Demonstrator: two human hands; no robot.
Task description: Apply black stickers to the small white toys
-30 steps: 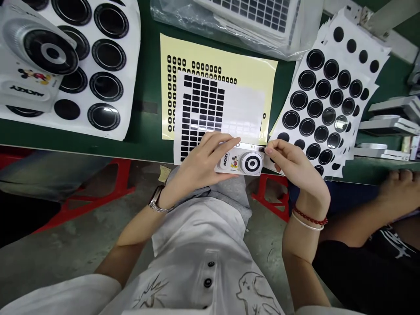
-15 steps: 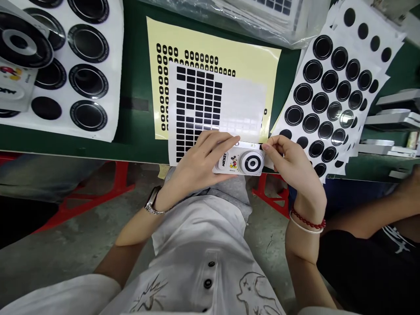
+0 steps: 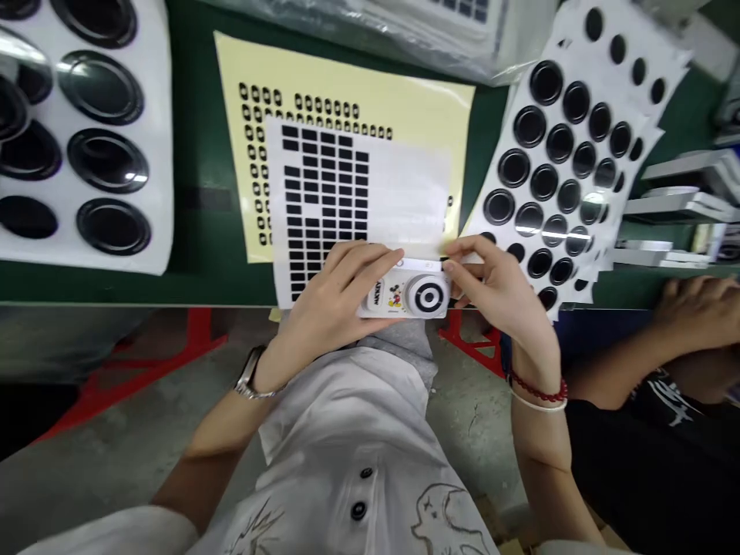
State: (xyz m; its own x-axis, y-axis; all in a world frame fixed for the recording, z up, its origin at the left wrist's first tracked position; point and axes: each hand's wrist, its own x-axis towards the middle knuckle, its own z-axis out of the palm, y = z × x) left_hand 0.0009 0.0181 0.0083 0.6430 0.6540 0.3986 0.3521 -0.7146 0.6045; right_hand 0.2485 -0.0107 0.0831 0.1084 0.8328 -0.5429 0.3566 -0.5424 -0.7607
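A small white camera (image 3: 409, 296) with a mouse picture and a round lens lies face up at the table's front edge. My left hand (image 3: 341, 297) grips its left end. At the camera's right top corner, my right hand (image 3: 491, 281) has thumb and forefinger pinched together; what lies between them is too small to make out. Beyond the camera, a white sheet of black rectangular stickers (image 3: 405, 185) overlaps a yellow sheet with small black stickers (image 3: 416, 100).
Sheets of round black stickers lie on the left (image 3: 159, 154) and on the right (image 3: 535, 208) of the green table (image 3: 202, 116). A plastic bag (image 3: 486, 62) is at the back. Stacked white cameras (image 3: 671, 204) and another person's hand (image 3: 699, 308) are at the right.
The view has shifted, so the sheets and hands appear further left. The camera carried over the left sticker sheet has mostly left the view. Another person's hand now shows at the right.
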